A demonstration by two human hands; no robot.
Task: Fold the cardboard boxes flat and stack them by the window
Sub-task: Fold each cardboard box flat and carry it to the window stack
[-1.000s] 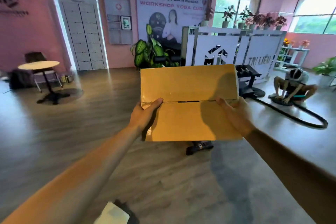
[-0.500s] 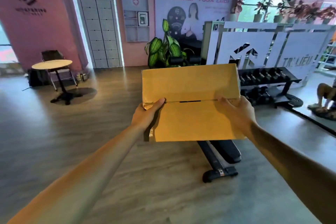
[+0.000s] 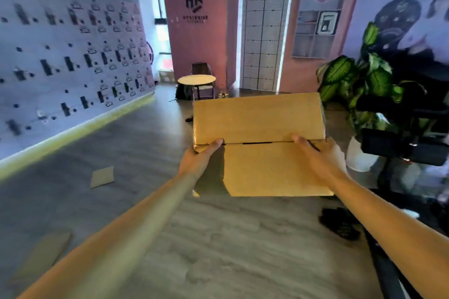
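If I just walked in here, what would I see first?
First the big brown cardboard box in the middle, held up by the left hand and the right hand at its sides. Then the leafy green plant on the right. On the floor to the left lies a flat piece of cardboard, below a white wall board full of dark marks.

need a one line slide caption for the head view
Both hands, left hand and right hand, hold a cardboard box out front above a wood floor, cardboard scraps lying nearby.

Brown cardboard box (image 3: 260, 143), flaps closed
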